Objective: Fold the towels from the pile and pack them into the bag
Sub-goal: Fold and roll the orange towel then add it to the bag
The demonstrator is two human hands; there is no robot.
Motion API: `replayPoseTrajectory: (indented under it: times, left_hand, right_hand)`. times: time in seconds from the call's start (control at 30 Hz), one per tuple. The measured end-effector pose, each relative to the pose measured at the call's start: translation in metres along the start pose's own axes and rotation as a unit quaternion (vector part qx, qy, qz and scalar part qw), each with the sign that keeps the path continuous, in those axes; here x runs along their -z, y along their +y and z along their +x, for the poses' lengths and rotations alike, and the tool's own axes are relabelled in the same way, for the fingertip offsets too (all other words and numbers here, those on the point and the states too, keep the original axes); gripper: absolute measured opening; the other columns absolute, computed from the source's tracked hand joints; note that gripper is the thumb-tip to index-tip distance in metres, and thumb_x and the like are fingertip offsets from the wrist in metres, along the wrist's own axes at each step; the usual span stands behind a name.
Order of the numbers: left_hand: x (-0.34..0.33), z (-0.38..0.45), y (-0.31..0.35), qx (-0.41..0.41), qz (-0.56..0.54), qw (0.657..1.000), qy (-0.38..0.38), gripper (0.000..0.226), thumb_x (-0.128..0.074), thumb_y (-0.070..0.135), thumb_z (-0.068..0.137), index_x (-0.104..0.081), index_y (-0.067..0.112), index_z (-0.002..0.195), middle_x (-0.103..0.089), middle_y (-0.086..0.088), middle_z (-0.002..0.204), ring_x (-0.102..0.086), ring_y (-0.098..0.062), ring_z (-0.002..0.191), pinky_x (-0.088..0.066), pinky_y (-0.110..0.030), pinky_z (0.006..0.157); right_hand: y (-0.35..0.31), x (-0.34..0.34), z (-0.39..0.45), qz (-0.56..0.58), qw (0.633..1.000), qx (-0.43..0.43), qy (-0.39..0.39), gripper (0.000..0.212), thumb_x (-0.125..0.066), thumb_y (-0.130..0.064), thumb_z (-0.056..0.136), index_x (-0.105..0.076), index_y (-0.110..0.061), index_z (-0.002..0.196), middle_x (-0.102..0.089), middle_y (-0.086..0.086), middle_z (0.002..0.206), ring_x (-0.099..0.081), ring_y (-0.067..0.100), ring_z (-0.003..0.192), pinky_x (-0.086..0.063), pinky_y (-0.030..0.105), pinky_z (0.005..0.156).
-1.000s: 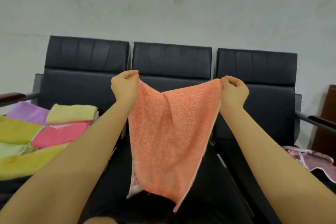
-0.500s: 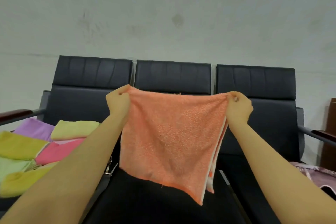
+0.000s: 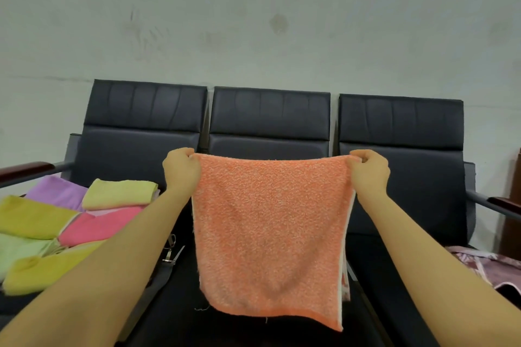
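1. Pile of towels (image 3: pixel 70 222) found on the left seat of the black bench (image 3: pixel 270 121): yellow, purple, pink and pale green pieces, overlapping, well apart from the item in hand.
2. Left hand (image 3: pixel 180 170) raised before the middle seat, fingers curled and pinching the upper left corner of the orange towel (image 3: pixel 270 234).
3. Orange towel held in the air between both hands, top edge stretched nearly level, body hanging flat over the middle seat. Doubled layers visible along the right edge; judged already folded once.
4. Right hand (image 3: pixel 369 172) raised at matching height, fingers curled and pinching the upper right corner, layers gathered in the pinch.
5. Pink bag (image 3: pixel 490 267) seen at the far right, on the right seat, only partly in view; opening not discernible.
6. For the fold in hand, judged advisable:
   - Keep both corners level and the top edge taut.
   - Bring corner to corner squarely, matching the edges.
   - Pinch all layers together, lest the inner layer slip.
   - Smooth flat on the seat before packing.
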State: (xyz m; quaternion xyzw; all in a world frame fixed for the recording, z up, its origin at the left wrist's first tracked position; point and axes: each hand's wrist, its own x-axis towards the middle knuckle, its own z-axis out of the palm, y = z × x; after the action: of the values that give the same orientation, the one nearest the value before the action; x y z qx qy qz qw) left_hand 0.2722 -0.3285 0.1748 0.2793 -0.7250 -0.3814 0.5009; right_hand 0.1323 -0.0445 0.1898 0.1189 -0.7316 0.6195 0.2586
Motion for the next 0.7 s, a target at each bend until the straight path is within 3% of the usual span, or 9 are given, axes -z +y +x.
replayPoseTrajectory:
  times: [0.13, 0.23, 0.33, 0.5, 0.63, 0.7]
  left_hand:
    - [0.003, 0.005, -0.008, -0.043, 0.118, 0.992, -0.019, 0.022, -0.047, 0.013, 0.093, -0.067, 0.006, 0.088, -0.060, -0.011, 0.109, -0.059, -0.032, 0.081, -0.050, -0.043, 0.075]
    - [0.003, 0.006, -0.010, -0.036, 0.103, 0.993, -0.041, 0.023, -0.048, 0.017, 0.094, -0.059, 0.005, 0.078, -0.060, -0.007, 0.104, -0.057, -0.024, 0.072, -0.044, -0.035, 0.064]
    - [0.004, 0.005, -0.009, -0.008, 0.043, 0.998, -0.039, 0.025, -0.044, 0.021, 0.098, -0.053, 0.000, 0.086, -0.066, -0.009, 0.090, -0.058, -0.016, 0.066, -0.042, -0.030, 0.061]
    - [0.006, 0.007, -0.008, 0.017, -0.035, 0.999, -0.010, 0.016, -0.048, 0.021, 0.095, -0.054, 0.007, 0.099, -0.065, -0.011, 0.093, -0.058, -0.020, 0.088, -0.036, -0.027, 0.064]
    - [0.009, 0.001, -0.008, 0.023, -0.073, 0.997, 0.004, 0.011, -0.057, 0.014, 0.092, -0.061, 0.007, 0.099, -0.064, -0.005, 0.084, -0.059, -0.015, 0.076, -0.047, -0.032, 0.074]
    - [0.008, -0.001, -0.012, 0.042, -0.119, 0.992, 0.000, 0.007, -0.061, 0.010, 0.089, -0.062, 0.008, 0.096, -0.065, -0.003, 0.084, -0.063, -0.005, 0.063, -0.047, -0.025, 0.068]
  right_hand:
    - [0.004, -0.002, -0.001, -0.068, 0.997, 0.007, 0.037, 0.013, -0.054, -0.013, 0.091, -0.066, -0.016, 0.087, -0.046, 0.001, 0.106, -0.059, 0.025, 0.082, -0.050, 0.040, 0.072]
    - [0.004, -0.003, -0.004, -0.073, 0.996, -0.013, 0.042, 0.015, -0.052, -0.016, 0.092, -0.064, -0.020, 0.085, -0.061, 0.004, 0.098, -0.060, 0.023, 0.076, -0.046, 0.036, 0.066]
    - [0.000, -0.004, -0.008, -0.023, 0.998, -0.015, 0.057, 0.016, -0.052, -0.013, 0.093, -0.067, -0.017, 0.091, -0.065, 0.001, 0.089, -0.060, 0.020, 0.081, -0.046, 0.033, 0.068]
    - [0.003, -0.004, -0.010, 0.045, 0.998, -0.021, 0.038, 0.022, -0.049, -0.009, 0.096, -0.062, -0.006, 0.113, -0.061, 0.004, 0.099, -0.059, 0.018, 0.090, -0.043, 0.028, 0.073]
    - [0.010, -0.006, -0.012, 0.027, 0.998, -0.021, 0.057, 0.021, -0.050, -0.013, 0.097, -0.064, -0.003, 0.108, -0.064, 0.006, 0.097, -0.059, 0.019, 0.085, -0.050, 0.035, 0.075]
    - [0.013, -0.008, -0.013, 0.018, 0.997, -0.024, 0.066, 0.021, -0.048, -0.018, 0.098, -0.063, -0.004, 0.105, -0.062, 0.006, 0.095, -0.059, 0.020, 0.085, -0.051, 0.041, 0.077]
